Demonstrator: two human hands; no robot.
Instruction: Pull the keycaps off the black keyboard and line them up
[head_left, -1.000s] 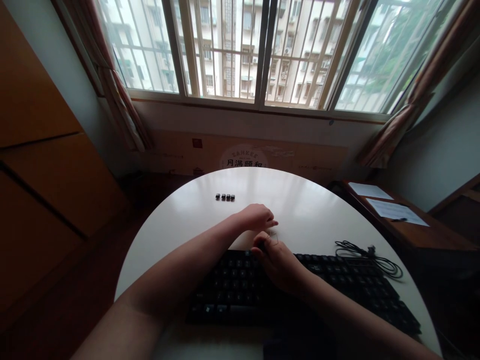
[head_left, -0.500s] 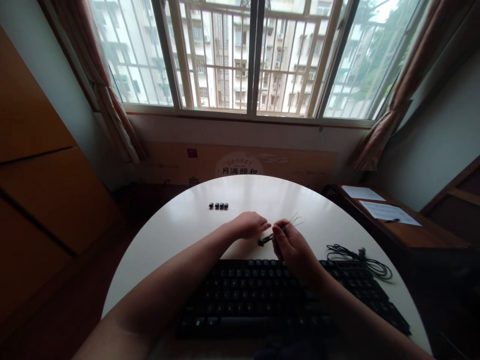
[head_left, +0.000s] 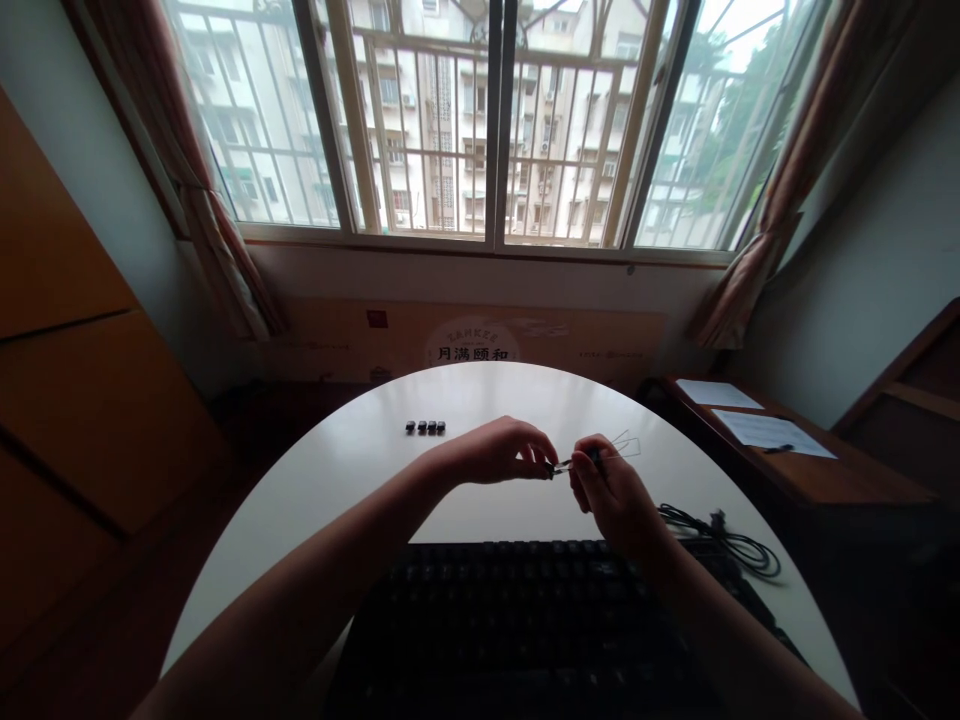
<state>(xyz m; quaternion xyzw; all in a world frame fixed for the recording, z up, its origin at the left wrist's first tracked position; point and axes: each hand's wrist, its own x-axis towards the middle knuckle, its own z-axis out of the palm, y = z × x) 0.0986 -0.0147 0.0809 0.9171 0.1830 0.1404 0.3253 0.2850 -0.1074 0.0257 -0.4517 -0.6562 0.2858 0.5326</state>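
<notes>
My right hand [head_left: 606,480] is closed around a keycap puller [head_left: 565,466]; its thin wire loops stick out behind the hand to the right. The puller's metal end points left toward my left hand [head_left: 510,450]. There, the left thumb and fingertips pinch a small dark keycap [head_left: 550,470] at the tip of the puller, partly covered by the fingers. Both hands are above the white table, beyond the back edge of a black keyboard [head_left: 510,610]. Several black keycaps [head_left: 426,427] stand in a short row to the left of the hands.
A black coiled cable [head_left: 739,550] lies behind the keyboard's right end. The round white table [head_left: 285,530] curves away toward the window wall. On the right stands a low wooden table [head_left: 847,475] bearing paper sheets [head_left: 772,432] and a pen [head_left: 778,449].
My left hand has reached right and its fingers have closed on the keycap at the puller's tip. My right hand has shifted slightly right with the puller, and the view has tilted a little.
</notes>
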